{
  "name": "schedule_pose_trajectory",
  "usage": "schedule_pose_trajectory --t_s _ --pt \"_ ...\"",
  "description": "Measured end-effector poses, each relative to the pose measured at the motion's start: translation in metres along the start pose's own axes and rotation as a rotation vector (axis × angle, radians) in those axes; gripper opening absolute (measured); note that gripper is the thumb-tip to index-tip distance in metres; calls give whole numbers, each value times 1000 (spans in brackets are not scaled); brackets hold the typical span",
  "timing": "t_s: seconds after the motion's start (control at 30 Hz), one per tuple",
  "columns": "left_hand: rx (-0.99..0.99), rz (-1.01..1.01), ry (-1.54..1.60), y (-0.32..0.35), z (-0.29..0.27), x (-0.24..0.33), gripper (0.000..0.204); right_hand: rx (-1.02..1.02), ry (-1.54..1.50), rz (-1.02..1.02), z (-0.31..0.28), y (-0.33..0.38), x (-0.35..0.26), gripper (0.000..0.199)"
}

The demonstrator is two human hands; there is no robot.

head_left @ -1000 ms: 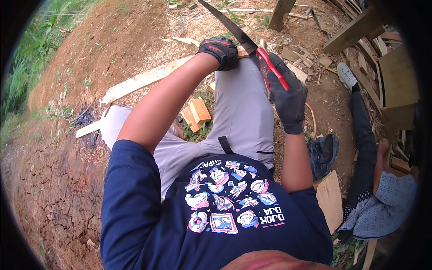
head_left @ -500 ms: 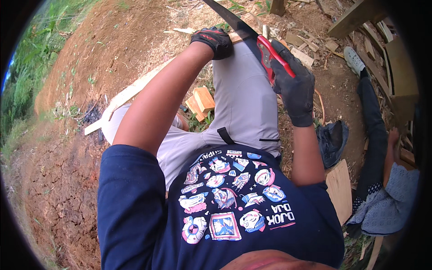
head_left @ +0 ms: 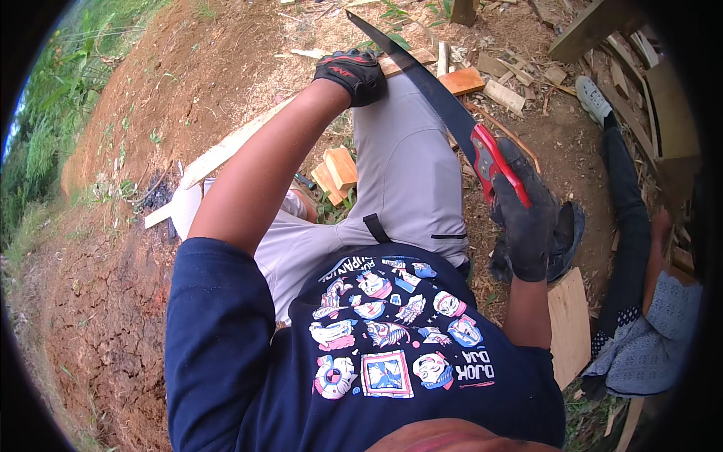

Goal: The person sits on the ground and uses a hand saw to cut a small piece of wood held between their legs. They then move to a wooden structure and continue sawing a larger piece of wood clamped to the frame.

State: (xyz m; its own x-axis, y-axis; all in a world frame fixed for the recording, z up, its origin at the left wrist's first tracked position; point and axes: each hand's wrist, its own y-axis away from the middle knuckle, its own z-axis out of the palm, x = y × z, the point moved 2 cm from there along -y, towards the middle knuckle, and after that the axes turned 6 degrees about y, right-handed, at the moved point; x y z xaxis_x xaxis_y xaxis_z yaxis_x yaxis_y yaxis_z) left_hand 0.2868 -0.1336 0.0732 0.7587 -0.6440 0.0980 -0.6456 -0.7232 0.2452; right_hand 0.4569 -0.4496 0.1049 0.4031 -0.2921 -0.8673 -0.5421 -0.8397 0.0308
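My right hand (head_left: 525, 215), in a dark glove, is wrapped round the red handle of a hand saw (head_left: 444, 102). Its dark, slightly curved blade points up and left and passes over a wooden plank (head_left: 245, 143) near my knee. Whether the teeth touch the wood, I cannot tell. My left hand (head_left: 354, 75), in a black glove with red marks, is closed over the plank beside the blade and presses it on my leg. The long pale plank runs from there down to the left, across my other leg, partly behind my left forearm.
Between my legs lie short wood blocks (head_left: 337, 173). Offcuts (head_left: 504, 96) and sawdust litter the ground beyond my knee. A black plastic bag (head_left: 563, 237) lies by my right wrist. At the right another person's leg (head_left: 623, 196) stretches near stacked lumber (head_left: 674, 113).
My right hand has drawn the saw back, down and to the right, so more of the blade shows. An orange-brown offcut beyond the knee is now uncovered. My left hand stays nearly in place.
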Motion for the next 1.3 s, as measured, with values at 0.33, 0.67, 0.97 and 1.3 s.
schedule_pose_trajectory --t_s 0.33,0.67,0.97,1.3 --pt "299 105 71 18 9 -4 32 269 -268 -114 0 -9 -12 50" --pt "253 144 78 22 8 -6 30 185 -166 -347 95 -95 -49 47" --pt "184 7 114 18 14 -8 29 137 -79 -348 124 -121 -50 43" --pt "185 -49 174 24 16 -17 30 -27 -177 -221 124 -120 -41 44"
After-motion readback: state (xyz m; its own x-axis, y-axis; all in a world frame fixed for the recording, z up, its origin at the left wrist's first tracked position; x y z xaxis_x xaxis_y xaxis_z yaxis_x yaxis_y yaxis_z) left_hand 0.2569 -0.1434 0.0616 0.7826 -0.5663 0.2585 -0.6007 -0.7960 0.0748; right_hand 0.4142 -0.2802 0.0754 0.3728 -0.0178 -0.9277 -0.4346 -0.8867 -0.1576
